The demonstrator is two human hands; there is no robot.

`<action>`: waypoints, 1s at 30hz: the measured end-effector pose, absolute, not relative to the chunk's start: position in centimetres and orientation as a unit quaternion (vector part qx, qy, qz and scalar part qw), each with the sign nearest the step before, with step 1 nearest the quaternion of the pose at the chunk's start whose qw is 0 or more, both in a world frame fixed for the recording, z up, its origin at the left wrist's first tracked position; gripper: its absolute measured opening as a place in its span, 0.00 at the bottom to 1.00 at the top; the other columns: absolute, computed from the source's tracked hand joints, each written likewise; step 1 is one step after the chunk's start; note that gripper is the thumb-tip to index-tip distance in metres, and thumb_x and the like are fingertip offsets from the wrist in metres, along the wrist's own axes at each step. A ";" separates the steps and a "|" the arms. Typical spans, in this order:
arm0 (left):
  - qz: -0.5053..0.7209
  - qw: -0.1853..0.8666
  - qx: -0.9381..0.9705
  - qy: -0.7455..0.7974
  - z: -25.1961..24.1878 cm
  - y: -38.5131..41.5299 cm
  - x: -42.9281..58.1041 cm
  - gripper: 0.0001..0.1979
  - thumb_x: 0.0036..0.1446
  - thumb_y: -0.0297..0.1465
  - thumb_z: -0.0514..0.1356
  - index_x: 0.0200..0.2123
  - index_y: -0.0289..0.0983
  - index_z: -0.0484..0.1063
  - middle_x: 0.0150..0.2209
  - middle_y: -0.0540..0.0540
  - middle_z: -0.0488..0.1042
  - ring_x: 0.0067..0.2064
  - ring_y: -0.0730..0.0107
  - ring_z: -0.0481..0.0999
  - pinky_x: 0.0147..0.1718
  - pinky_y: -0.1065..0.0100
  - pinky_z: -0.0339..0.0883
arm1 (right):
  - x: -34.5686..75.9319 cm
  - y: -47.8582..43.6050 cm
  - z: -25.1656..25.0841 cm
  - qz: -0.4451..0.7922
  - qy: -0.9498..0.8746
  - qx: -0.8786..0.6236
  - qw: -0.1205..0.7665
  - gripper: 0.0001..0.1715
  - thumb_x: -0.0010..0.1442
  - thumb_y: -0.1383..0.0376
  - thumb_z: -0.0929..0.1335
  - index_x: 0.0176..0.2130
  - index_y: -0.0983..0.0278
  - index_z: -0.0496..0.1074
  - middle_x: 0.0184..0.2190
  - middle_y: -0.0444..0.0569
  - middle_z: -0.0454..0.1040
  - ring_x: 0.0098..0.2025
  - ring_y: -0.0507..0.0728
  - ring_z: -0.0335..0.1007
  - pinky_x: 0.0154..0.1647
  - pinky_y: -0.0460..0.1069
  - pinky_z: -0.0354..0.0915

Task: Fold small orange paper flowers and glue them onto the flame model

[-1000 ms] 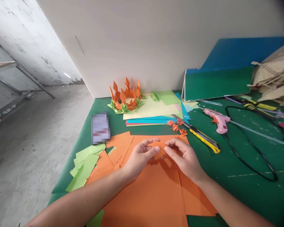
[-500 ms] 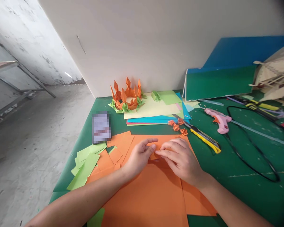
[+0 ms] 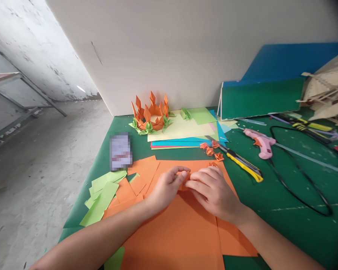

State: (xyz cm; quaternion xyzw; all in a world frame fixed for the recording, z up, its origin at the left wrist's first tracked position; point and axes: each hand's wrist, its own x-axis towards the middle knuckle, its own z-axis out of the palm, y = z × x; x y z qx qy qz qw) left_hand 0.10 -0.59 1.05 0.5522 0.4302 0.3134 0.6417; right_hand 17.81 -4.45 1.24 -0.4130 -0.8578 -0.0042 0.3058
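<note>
Pinching a small folded orange piece (image 3: 185, 186) between thumb and forefinger of left hand (image 3: 166, 187), right where both hands meet. Pressing down on the same piece with right hand (image 3: 214, 193), fingers close together and laid flat over it, fingertips touching the left fingertips. Mostly hidden under the fingers, so fold shape impossible to tell.

Directly under both hands and wrists: large orange sheet (image 3: 180, 232), flat on green table (image 3: 284, 225). Just beyond the right fingertips: one tiny orange folded bit (image 3: 212, 164) on the sheet's far edge. A bit further beyond the right hand: row of small orange folded bits (image 3: 212, 150), touching or just beside a yellow cutter knife (image 3: 243, 163) lying diagonally. Further out past the cutter, to the right of the right hand: pink glue gun (image 3: 260, 143), with a black cable loop (image 3: 298, 195) well apart from the hand.

Left of the left hand: orange offcuts (image 3: 142, 172), then light green scraps (image 3: 101, 198) overlapping near the table edge. Beyond the left hand, slightly left: blurred card (image 3: 120, 151).

Far beyond both hands, against the wall: orange and green paper crown (image 3: 150, 112), beside a stack of coloured sheets (image 3: 183, 131). Far right of that: green and blue board (image 3: 259, 97) leaning up, with a pile of wooden sticks (image 3: 326, 93) at the picture's right edge.
</note>
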 end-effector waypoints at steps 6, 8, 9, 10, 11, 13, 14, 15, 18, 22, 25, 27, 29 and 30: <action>0.292 0.765 0.406 0.405 2.6 -0.3 0.0 0.15 0.55 0.44 0.63 0.34 0.37 0.71 0.27 0.54 0.65 0.29 0.77 0.65 0.34 0.71 0.62 | 18.3 -4.1 1.1 -0.016 -0.830 -0.451 0.329 0.14 0.60 0.75 0.63 0.41 0.59 0.71 0.38 0.47 0.74 0.40 0.57 0.66 0.43 0.54 0.58; 0.302 0.810 0.346 0.366 2.5 -0.2 -0.1 0.10 0.53 0.37 0.66 0.33 0.37 0.73 0.34 0.51 0.69 0.35 0.74 0.70 0.42 0.68 0.66 | 18.4 -4.0 1.4 -0.027 -0.820 -0.461 0.338 0.12 0.60 0.74 0.64 0.40 0.59 0.71 0.37 0.47 0.74 0.41 0.57 0.66 0.43 0.54 0.58; 0.310 0.825 0.322 0.346 2.4 -0.1 -0.2 0.09 0.52 0.34 0.67 0.34 0.37 0.74 0.37 0.50 0.70 0.39 0.72 0.72 0.46 0.66 0.66 | 18.4 -4.0 1.6 -0.032 -0.816 -0.464 0.342 0.11 0.60 0.73 0.64 0.40 0.59 0.71 0.37 0.47 0.74 0.41 0.57 0.66 0.43 0.54 0.58; 0.316 0.836 0.305 0.330 2.2 0.0 -0.2 0.08 0.51 0.31 0.68 0.35 0.37 0.75 0.39 0.49 0.71 0.43 0.69 0.73 0.49 0.63 0.66 | 18.4 -4.0 1.7 -0.038 -0.813 -0.468 0.345 0.11 0.60 0.73 0.65 0.40 0.59 0.71 0.37 0.47 0.74 0.41 0.58 0.66 0.43 0.54 0.58; 0.317 0.842 0.296 0.321 2.1 0.1 -0.2 0.09 0.50 0.30 0.68 0.36 0.36 0.75 0.40 0.48 0.71 0.45 0.66 0.73 0.52 0.61 0.66 | 18.5 -4.0 1.7 -0.045 -0.811 -0.470 0.345 0.11 0.60 0.73 0.65 0.40 0.59 0.71 0.36 0.47 0.74 0.41 0.58 0.66 0.43 0.54 0.58; 0.311 0.843 0.302 0.320 1.8 0.2 -0.2 0.09 0.52 0.31 0.67 0.37 0.36 0.76 0.39 0.47 0.73 0.46 0.65 0.75 0.55 0.59 0.64 | 18.5 -3.9 1.7 -0.057 -0.811 -0.474 0.338 0.11 0.61 0.72 0.65 0.41 0.58 0.71 0.36 0.47 0.74 0.40 0.57 0.66 0.43 0.54 0.57; 0.307 0.839 0.313 0.322 1.7 0.2 -0.1 0.08 0.54 0.32 0.66 0.38 0.36 0.75 0.39 0.47 0.74 0.46 0.65 0.75 0.56 0.58 0.63 | 18.5 -3.9 1.6 -0.061 -0.812 -0.475 0.333 0.10 0.61 0.72 0.65 0.41 0.58 0.71 0.36 0.47 0.74 0.40 0.57 0.66 0.43 0.55 0.57; 0.304 0.834 0.327 0.324 1.7 0.2 -0.1 0.08 0.55 0.33 0.65 0.38 0.36 0.75 0.39 0.46 0.74 0.45 0.65 0.76 0.56 0.58 0.63 | 18.4 -3.9 1.6 -0.061 -0.813 -0.476 0.329 0.10 0.61 0.71 0.65 0.42 0.59 0.71 0.36 0.47 0.74 0.41 0.57 0.66 0.43 0.55 0.57; 0.308 0.813 0.362 0.337 1.8 0.1 0.0 0.09 0.58 0.35 0.64 0.37 0.36 0.76 0.40 0.46 0.75 0.44 0.66 0.76 0.55 0.59 0.64 | 18.3 -3.9 1.5 -0.046 -0.812 -0.478 0.330 0.10 0.61 0.71 0.65 0.42 0.59 0.70 0.37 0.47 0.74 0.41 0.58 0.67 0.44 0.55 0.58; 0.321 0.787 0.393 0.350 1.8 -0.2 0.3 0.11 0.57 0.37 0.64 0.40 0.36 0.78 0.41 0.45 0.77 0.45 0.66 0.76 0.53 0.61 0.66 | 18.1 -3.9 1.6 -0.007 -0.806 -0.482 0.343 0.09 0.61 0.71 0.65 0.41 0.60 0.69 0.38 0.47 0.74 0.42 0.58 0.67 0.44 0.54 0.58; 0.318 0.785 0.413 0.335 1.8 -0.5 0.5 0.14 0.56 0.39 0.65 0.40 0.35 0.79 0.42 0.43 0.78 0.46 0.64 0.76 0.53 0.62 0.66 | 18.1 -4.0 1.5 0.024 -0.804 -0.481 0.350 0.06 0.60 0.70 0.66 0.39 0.60 0.69 0.36 0.47 0.74 0.41 0.57 0.67 0.43 0.54 0.58; 0.314 0.788 0.418 0.326 1.8 -0.6 0.5 0.15 0.54 0.39 0.66 0.41 0.36 0.79 0.43 0.43 0.79 0.46 0.63 0.76 0.52 0.62 0.66 | 18.1 -3.9 1.5 0.037 -0.801 -0.483 0.353 0.05 0.60 0.70 0.66 0.38 0.60 0.68 0.35 0.46 0.74 0.40 0.57 0.66 0.43 0.53 0.58; 0.301 0.789 0.424 0.327 1.8 -0.7 0.4 0.17 0.54 0.39 0.66 0.44 0.37 0.78 0.43 0.43 0.79 0.45 0.62 0.77 0.51 0.61 0.66 | 18.1 -3.8 1.4 0.042 -0.795 -0.487 0.361 0.04 0.61 0.70 0.66 0.37 0.61 0.67 0.34 0.45 0.73 0.39 0.56 0.66 0.42 0.53 0.58; 0.289 0.787 0.432 0.331 1.8 -0.7 0.4 0.18 0.54 0.39 0.66 0.47 0.38 0.77 0.42 0.43 0.79 0.44 0.62 0.78 0.50 0.61 0.66 | 18.1 -3.8 1.4 0.044 -0.791 -0.488 0.365 0.03 0.61 0.70 0.66 0.36 0.61 0.67 0.34 0.45 0.73 0.39 0.56 0.66 0.41 0.53 0.58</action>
